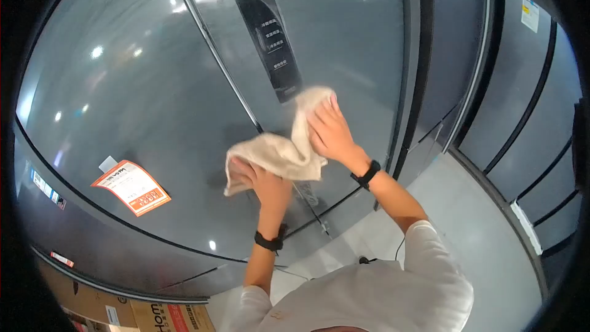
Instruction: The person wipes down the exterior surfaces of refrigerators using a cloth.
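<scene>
A beige cloth is bunched against the grey front of a refrigerator, below its dark control panel. My left hand grips the lower left part of the cloth, fingertips partly covered by its folds. Higher and to the right, my right hand presses the other end of the cloth onto the right door, fingers bent over it. The cloth sags between both hands, across the seam where the doors meet. Each wrist wears a black band.
An orange and white price tag hangs on the left door. More dark appliances stand on the right, along the pale floor. Cardboard boxes lie at the lower left. A thin cable runs over the floor near my body.
</scene>
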`<state>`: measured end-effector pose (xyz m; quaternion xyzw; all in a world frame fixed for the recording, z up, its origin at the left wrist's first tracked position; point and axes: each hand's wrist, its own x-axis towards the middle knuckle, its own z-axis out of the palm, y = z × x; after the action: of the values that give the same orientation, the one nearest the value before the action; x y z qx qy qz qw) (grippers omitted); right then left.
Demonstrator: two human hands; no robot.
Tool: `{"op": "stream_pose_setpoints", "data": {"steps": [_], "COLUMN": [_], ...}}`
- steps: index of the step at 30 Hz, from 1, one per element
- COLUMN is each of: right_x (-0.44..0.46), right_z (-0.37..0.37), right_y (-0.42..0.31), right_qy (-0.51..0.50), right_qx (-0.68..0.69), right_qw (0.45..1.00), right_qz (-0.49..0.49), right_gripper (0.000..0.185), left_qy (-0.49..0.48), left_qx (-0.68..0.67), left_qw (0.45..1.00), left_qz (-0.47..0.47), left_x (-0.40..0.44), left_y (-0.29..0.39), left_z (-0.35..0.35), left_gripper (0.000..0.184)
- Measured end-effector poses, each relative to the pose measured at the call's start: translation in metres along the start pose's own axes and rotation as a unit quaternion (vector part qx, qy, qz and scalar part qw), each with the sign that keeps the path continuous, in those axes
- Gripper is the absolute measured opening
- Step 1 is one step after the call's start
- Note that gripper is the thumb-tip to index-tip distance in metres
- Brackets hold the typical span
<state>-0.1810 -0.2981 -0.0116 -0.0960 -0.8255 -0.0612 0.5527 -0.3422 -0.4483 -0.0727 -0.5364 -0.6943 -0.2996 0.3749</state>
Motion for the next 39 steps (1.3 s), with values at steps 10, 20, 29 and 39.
{"op": "stream_pose_setpoints", "data": {"steps": [10, 20, 29, 39], "right_x": [0.046, 0.032, 0.105, 0.167], "right_z": [-0.015, -0.040, -0.028, -0.081], "right_y": [0.010, 0.046, 0.030, 0.072], "right_qy": [-0.023, 0.014, 0.023, 0.106], "right_qx": [-0.033, -0.030, -0.015, -0.081], "right_qw": [0.997, 0.997, 0.992, 0.981], "right_qz": [-0.059, -0.074, -0.127, -0.139], "right_gripper": [0.036, 0.035, 0.048, 0.045], "left_qy": [0.046, 0.049, 0.090, 0.121], "left_qx": [0.061, 0.041, 0.152, 0.179], "left_qw": [0.997, 0.995, 0.983, 0.971], "left_qz": [0.014, 0.070, 0.056, 0.101], "left_x": [0.085, 0.088, 0.148, 0.198], "left_y": [0.028, 0.039, 0.047, 0.016], "left_z": [-0.025, -0.035, -0.056, -0.108], "left_gripper": [0.072, 0.058, 0.057, 0.058]}}
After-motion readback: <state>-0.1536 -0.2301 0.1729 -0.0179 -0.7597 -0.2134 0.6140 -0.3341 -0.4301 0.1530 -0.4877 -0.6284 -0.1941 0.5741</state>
